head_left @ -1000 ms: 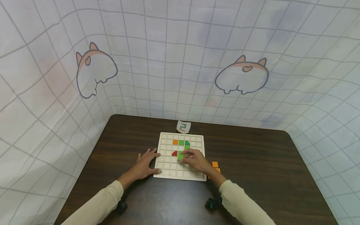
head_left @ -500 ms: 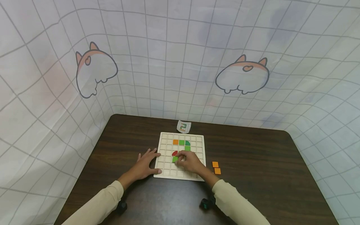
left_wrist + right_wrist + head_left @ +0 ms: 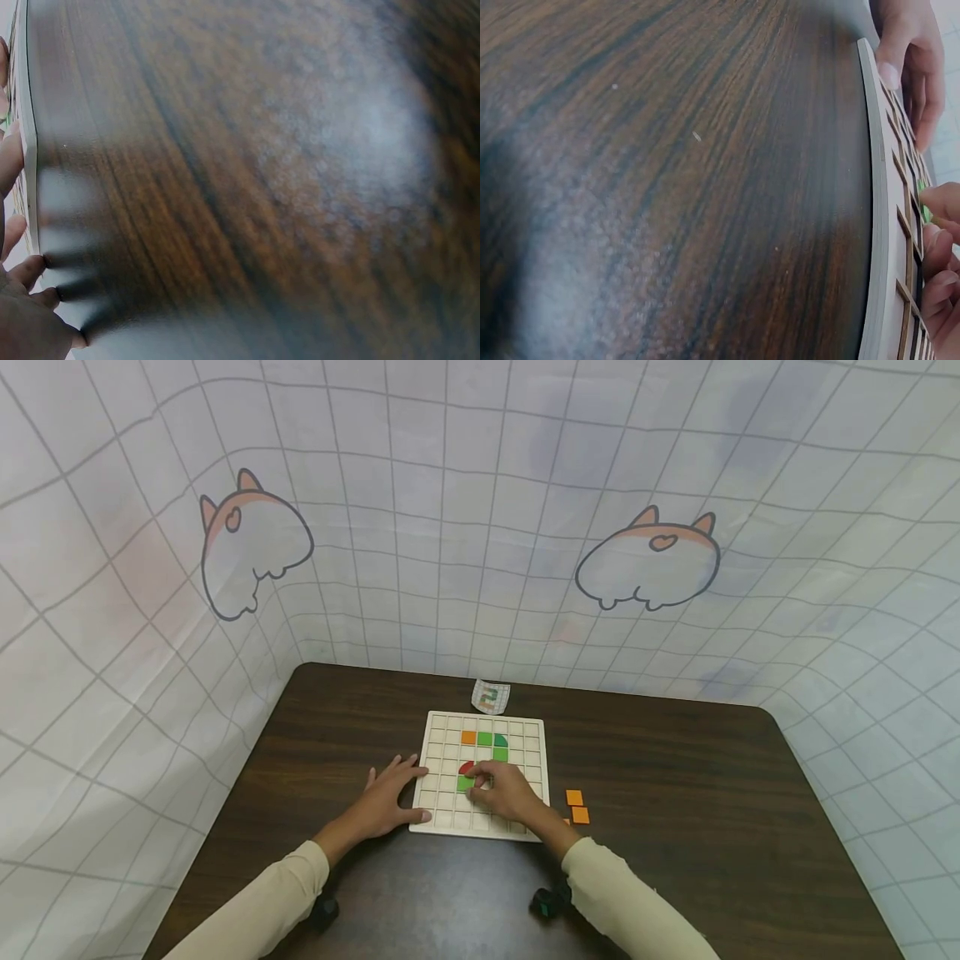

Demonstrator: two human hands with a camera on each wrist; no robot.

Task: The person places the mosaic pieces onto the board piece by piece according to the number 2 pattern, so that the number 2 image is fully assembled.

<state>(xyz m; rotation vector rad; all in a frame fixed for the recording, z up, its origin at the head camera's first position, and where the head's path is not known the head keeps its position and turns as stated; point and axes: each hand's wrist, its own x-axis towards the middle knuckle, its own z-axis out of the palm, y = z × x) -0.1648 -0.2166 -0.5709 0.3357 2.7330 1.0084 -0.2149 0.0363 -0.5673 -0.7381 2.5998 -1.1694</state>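
Note:
A cream grid board [image 3: 525, 739] lies on the table. My left hand [image 3: 386, 797] rests at its left side, fingers spread, thumb on the near left corner. The right hand [image 3: 510, 793] is over the middle of the board, pinching a green square tile [image 3: 464, 784] between thumb and fingers; the tile also shows at the fingertips in the right wrist view. Just above that tile sits a red rounded tile [image 3: 465, 768], partly covered by a finger. Farther up are an orange square [image 3: 468, 737], a green square [image 3: 485, 739], a dark green quarter-round [image 3: 500, 740] and another green square [image 3: 500, 754].
Two orange square tiles [image 3: 573, 797] lie on the dark wood table [image 3: 675, 793] right of the board, with a sliver of another orange piece by the right wrist. A small patterned card [image 3: 491, 697] lies behind the board. Grid-printed fabric [image 3: 450, 527] encloses the table.
My right hand has moved slightly left, carrying the green square from right of the red tile to the spot below it. The left hand has stayed put.

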